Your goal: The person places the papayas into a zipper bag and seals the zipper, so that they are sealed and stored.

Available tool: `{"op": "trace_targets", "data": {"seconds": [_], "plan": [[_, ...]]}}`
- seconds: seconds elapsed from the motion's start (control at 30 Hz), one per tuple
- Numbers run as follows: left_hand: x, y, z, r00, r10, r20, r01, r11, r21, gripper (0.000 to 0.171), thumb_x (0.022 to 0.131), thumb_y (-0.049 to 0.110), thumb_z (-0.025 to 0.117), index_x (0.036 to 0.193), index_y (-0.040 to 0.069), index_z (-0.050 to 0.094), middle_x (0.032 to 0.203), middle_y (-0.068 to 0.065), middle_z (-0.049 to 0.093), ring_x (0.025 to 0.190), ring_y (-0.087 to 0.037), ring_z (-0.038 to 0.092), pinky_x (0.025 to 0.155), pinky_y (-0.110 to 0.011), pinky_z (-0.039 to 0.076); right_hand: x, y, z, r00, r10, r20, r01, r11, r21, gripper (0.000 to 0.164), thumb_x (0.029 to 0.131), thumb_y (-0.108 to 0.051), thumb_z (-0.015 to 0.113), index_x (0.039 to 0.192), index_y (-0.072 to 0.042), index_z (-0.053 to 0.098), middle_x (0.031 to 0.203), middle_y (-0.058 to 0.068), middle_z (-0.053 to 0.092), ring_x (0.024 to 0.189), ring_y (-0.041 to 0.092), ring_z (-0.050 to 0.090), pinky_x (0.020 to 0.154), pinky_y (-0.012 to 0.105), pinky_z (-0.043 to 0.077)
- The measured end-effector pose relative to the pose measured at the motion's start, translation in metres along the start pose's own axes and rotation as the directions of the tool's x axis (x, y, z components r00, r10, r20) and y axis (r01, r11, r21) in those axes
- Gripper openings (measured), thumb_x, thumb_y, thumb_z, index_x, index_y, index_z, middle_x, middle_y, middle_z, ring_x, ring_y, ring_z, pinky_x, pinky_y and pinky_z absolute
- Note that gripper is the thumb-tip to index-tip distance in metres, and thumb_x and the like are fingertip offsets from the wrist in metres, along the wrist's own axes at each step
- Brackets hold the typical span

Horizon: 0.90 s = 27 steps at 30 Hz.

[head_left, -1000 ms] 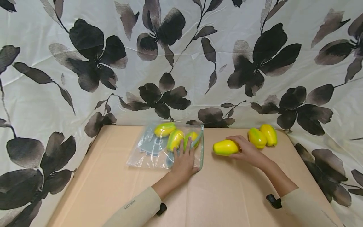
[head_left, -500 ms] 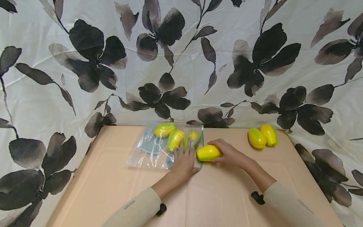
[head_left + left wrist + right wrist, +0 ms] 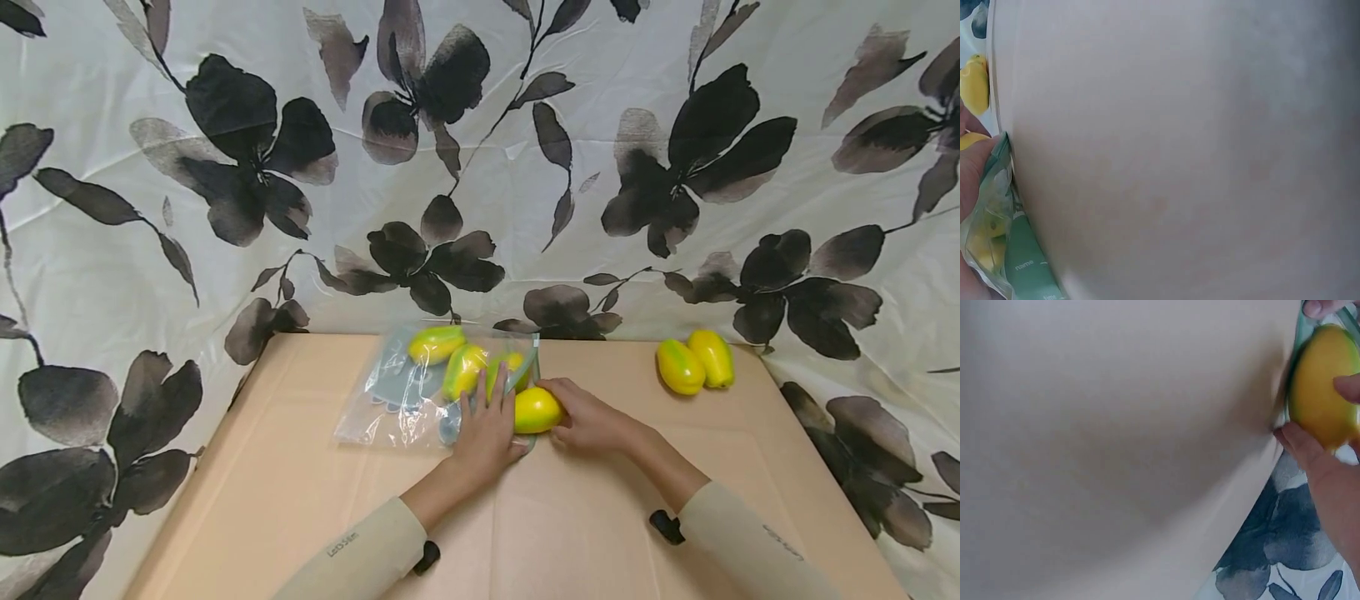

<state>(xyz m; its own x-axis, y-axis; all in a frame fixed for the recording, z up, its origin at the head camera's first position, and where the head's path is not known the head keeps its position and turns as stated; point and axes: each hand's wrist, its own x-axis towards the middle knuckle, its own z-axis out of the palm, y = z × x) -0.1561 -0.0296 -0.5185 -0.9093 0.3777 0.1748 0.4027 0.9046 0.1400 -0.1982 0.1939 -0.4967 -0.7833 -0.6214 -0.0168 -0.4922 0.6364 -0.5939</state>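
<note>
A clear zip bag (image 3: 408, 425) with a blue-green rim lies at the back of the board, its mouth towards the right, with 3 yellow-green mangoes (image 3: 463, 371) inside. My left hand (image 3: 486, 429) holds the bag at its mouth, fingers spread over the top layer and thumb at the near edge. Another mango (image 3: 537, 411) is at the mouth, its left end hidden behind the left hand. My right hand (image 3: 592, 417) grips that mango by its right end. The right wrist view shows the mango (image 3: 1322, 387) between the rim's two sides.
Two mangoes (image 3: 693, 362) lie side by side at the back right of the tan board (image 3: 585, 517). A floral cloth (image 3: 555, 192) hangs behind the board and drops past its sides. Black wrist cameras (image 3: 666, 527) sit at both sleeves.
The right hand has carried its mango leftward from beside the pair to the bag's mouth. My left hand and the bag have stayed nearly still.
</note>
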Motion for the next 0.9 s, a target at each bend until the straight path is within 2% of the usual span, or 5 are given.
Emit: {"op": "trace_targets", "data": {"seconds": [0.13, 0.23, 0.4, 0.73, 0.9], "plan": [[0.0, 0.001, 0.0, 1.0, 0.0, -0.012, 0.0, 1.0, 0.0, 0.098, 0.081, 0.057, 0.082, 0.152, 0.002, 0.044, 0.174, -0.016, 0.007, 0.157, -0.049, 0.015, 0.112, -0.075, 0.032, -0.002, -0.003, -0.004, 0.999, -0.002, 0.033, 0.001, 1.0, 0.01, 0.07, 0.095, -0.002, 0.062, 0.158, 0.0, 0.034, 0.152, 0.02, 0.047, 0.139, 0.036, 0.05, 0.118, 0.055, 0.039], [0.0, 0.001, 0.0, 1.0, 0.001, -0.019, -0.001, 1.0, 0.015, 0.098, 0.08, 0.056, 0.083, 0.152, 0.002, 0.045, 0.174, -0.016, 0.008, 0.157, -0.049, 0.016, 0.112, -0.075, 0.033, -0.001, -0.002, -0.004, 1.0, 0.01, 0.029, -0.011, 0.999, 0.037, 0.064, 0.097, -0.005, 0.066, 0.154, 0.001, 0.037, 0.149, 0.019, 0.052, 0.134, 0.034, 0.055, 0.115, 0.053, 0.043], [0.0, 0.001, 0.0, 1.0, 0.006, -0.018, -0.006, 0.999, 0.04, 0.098, 0.08, 0.056, 0.084, 0.153, 0.003, 0.045, 0.174, -0.016, 0.007, 0.157, -0.048, 0.016, 0.113, -0.075, 0.032, 0.004, 0.0, -0.001, 1.0, 0.023, 0.02, -0.025, 0.996, 0.087, 0.059, 0.094, -0.01, 0.074, 0.145, 0.0, 0.044, 0.141, 0.017, 0.059, 0.122, 0.031, 0.064, 0.105, 0.046, 0.053], [-0.001, 0.0, 0.0, 1.0, 0.015, -0.02, -0.013, 0.995, 0.099, 0.098, 0.08, 0.056, 0.083, 0.154, 0.006, 0.043, 0.174, -0.016, 0.005, 0.157, -0.045, 0.018, 0.112, -0.074, 0.034, 0.016, 0.0, 0.008, 0.999, 0.028, -0.034, -0.024, 0.994, 0.106, 0.056, 0.095, -0.01, 0.073, 0.143, -0.002, 0.046, 0.141, 0.016, 0.061, 0.123, 0.032, 0.064, 0.105, 0.048, 0.053], [-0.001, 0.0, 0.0, 1.0, 0.009, -0.013, -0.008, 0.993, 0.117, 0.097, 0.079, 0.056, 0.084, 0.153, 0.007, 0.045, 0.175, -0.015, 0.004, 0.157, -0.045, 0.019, 0.114, -0.072, 0.033, 0.018, -0.001, 0.008, 0.996, 0.066, -0.053, -0.058, 0.989, 0.133, 0.059, 0.094, -0.01, 0.074, 0.145, -0.003, 0.046, 0.142, 0.016, 0.06, 0.124, 0.034, 0.064, 0.105, 0.048, 0.053]]}}
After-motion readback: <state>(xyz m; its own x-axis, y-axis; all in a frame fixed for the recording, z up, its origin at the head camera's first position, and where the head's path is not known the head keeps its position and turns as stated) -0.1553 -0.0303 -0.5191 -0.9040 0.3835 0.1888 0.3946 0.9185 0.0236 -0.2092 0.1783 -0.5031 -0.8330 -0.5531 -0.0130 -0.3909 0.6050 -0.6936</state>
